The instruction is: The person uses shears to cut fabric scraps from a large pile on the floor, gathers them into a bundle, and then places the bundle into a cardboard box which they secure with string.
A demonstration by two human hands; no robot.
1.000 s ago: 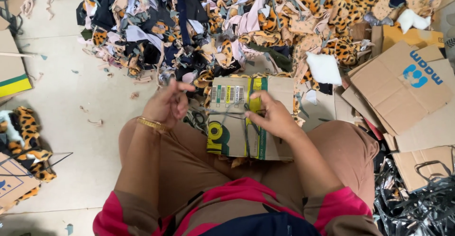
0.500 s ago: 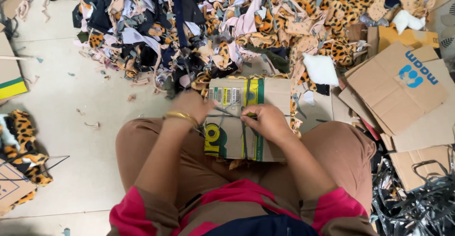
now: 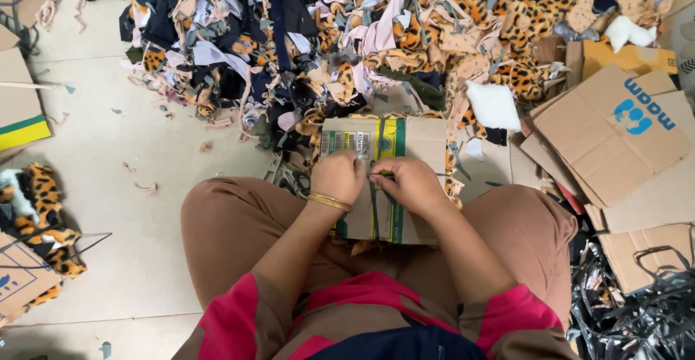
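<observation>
The left hand (image 3: 339, 178) and the right hand (image 3: 409, 184) sit side by side, almost touching, on a flat piece of cardboard (image 3: 416, 143) that lies across the person's lap. Both hands are curled with the fingers bent down onto the board. Between them runs a thin dark strip (image 3: 375, 212), which goes under the hands and down over the near part of the board. The right hand pinches this strip near its thumb; whether the left hand grips it or only presses the board cannot be told. A gold bangle (image 3: 329, 202) circles the left wrist.

The cardboard is plain brown to the right of the hands. Just above the left hand it carries a green and yellow printed band (image 3: 391, 137) running up the board, with a small white barcode label (image 3: 351, 143) beside it.

Beyond the hands lies a big heap of fabric scraps (image 3: 304, 49) in leopard print, navy, pink and grey. To the right of the right hand lie 2 or more flattened brown cartons (image 3: 601, 150), the top one with a blue logo (image 3: 641, 114). Far to the left of the left hand is a brown carton with a yellow and green edge (image 3: 25, 132), and nearer, a leopard-print soft toy (image 3: 43, 208). Tangled black strapping (image 3: 637, 316) lies low on the right.
</observation>
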